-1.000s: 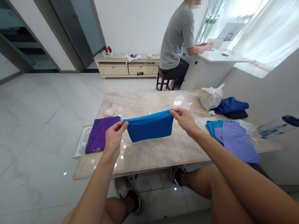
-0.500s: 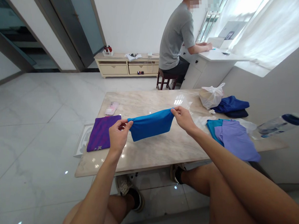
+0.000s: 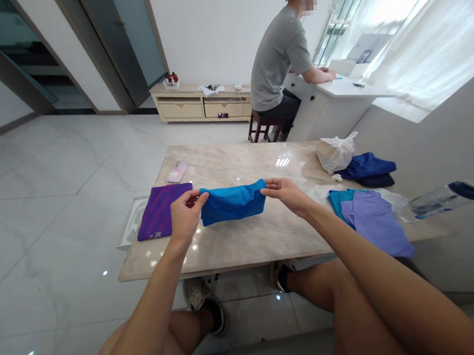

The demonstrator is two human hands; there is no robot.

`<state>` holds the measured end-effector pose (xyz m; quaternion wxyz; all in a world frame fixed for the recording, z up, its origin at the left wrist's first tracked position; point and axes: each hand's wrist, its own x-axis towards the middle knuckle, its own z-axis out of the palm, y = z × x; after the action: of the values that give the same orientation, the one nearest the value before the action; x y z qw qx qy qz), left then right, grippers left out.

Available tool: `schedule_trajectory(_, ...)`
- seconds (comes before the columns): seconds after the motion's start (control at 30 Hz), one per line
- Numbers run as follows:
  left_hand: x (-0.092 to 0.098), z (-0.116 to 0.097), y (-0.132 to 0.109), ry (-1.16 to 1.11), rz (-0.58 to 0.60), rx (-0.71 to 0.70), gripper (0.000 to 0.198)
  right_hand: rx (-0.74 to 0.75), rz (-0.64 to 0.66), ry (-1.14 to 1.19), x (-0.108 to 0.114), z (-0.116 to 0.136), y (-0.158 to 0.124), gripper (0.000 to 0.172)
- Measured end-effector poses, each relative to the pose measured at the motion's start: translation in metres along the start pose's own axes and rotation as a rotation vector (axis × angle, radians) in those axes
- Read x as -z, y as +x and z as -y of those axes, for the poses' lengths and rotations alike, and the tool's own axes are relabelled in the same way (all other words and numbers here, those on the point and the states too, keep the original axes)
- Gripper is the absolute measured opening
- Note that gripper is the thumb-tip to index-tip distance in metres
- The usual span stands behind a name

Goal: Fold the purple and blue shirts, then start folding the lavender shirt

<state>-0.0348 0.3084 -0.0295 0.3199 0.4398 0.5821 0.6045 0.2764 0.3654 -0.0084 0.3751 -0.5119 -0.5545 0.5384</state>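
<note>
A folded bright blue cloth hangs between my hands just above the marble table. My left hand pinches its left top corner. My right hand pinches its right top corner. The cloth sags a little in the middle and its lower edge is close to the tabletop. A folded purple cloth lies flat on the table just left of my left hand.
A teal and lilac pile of garments lies at the right, a dark blue garment and a white plastic bag behind it. A clear bottle sticks out at the far right. A person sits at a white desk beyond.
My hands have come closer together and dropped, so the blue cloth is narrower, slacker and nearer the tabletop than before.
</note>
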Motion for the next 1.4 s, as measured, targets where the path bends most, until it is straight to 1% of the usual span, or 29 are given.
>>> schedule_trajectory(0.03,0.001,0.001,0.001,-0.001,-0.008,0.009,0.046,-0.003,0.009,0.016,-0.001,0.0,0.0,0.055)
schedule_trajectory(0.07,0.002,0.002,0.002,-0.006,-0.02,0.02,0.048,0.0,-0.008,0.027,-0.003,0.0,0.0,0.052)
schedule_trajectory(0.23,0.012,0.007,0.01,-0.041,-0.082,0.054,0.057,0.01,-0.195,0.046,-0.004,0.001,0.002,0.044)
schedule_trajectory(0.33,0.016,0.009,0.012,-0.051,-0.097,0.058,0.059,0.014,-0.237,0.003,-0.002,0.002,0.002,0.045)
schedule_trajectory(0.43,0.018,0.01,0.012,-0.065,-0.095,0.055,0.056,0.043,-0.25,-0.027,-0.002,0.003,0.0,0.047)
schedule_trajectory(0.57,0.019,0.008,0.012,-0.082,-0.085,0.055,0.054,0.088,-0.264,0.009,-0.004,0.004,-0.001,0.05)
schedule_trajectory(0.7,0.02,0.004,0.013,-0.126,-0.087,0.092,0.057,0.117,-0.268,-0.002,-0.003,0.008,-0.004,0.051)
schedule_trajectory(0.8,0.022,0.004,0.014,-0.161,-0.074,0.137,0.062,0.161,-0.257,-0.006,0.0,0.011,-0.006,0.051)
schedule_trajectory(0.87,0.023,0.004,0.014,-0.189,-0.052,0.178,0.069,0.171,-0.226,-0.005,0.001,0.012,-0.008,0.051)
schedule_trajectory(0.93,0.023,0.006,0.014,-0.216,-0.004,0.236,0.076,0.157,-0.206,-0.01,0.001,0.011,-0.008,0.052)
schedule_trajectory(1.03,0.022,0.007,0.013,-0.209,0.055,0.288,0.079,0.129,-0.247,-0.018,0.0,0.008,-0.007,0.057)
schedule_trajectory(1.13,0.021,0.006,0.013,-0.179,0.032,0.256,0.079,0.148,-0.332,-0.011,-0.003,0.007,-0.008,0.06)
schedule_trajectory(1.23,0.019,0.003,0.013,-0.156,0.019,0.231,0.076,0.161,-0.383,-0.012,-0.006,0.007,-0.009,0.061)
schedule_trajectory(1.3,0.019,0.002,0.013,-0.122,0.017,0.194,0.071,0.159,-0.407,-0.038,-0.007,0.007,-0.009,0.061)
schedule_trajectory(1.4,0.02,0.003,0.012,-0.039,0.001,0.098,0.059,0.177,-0.435,-0.086,-0.008,0.006,-0.008,0.062)
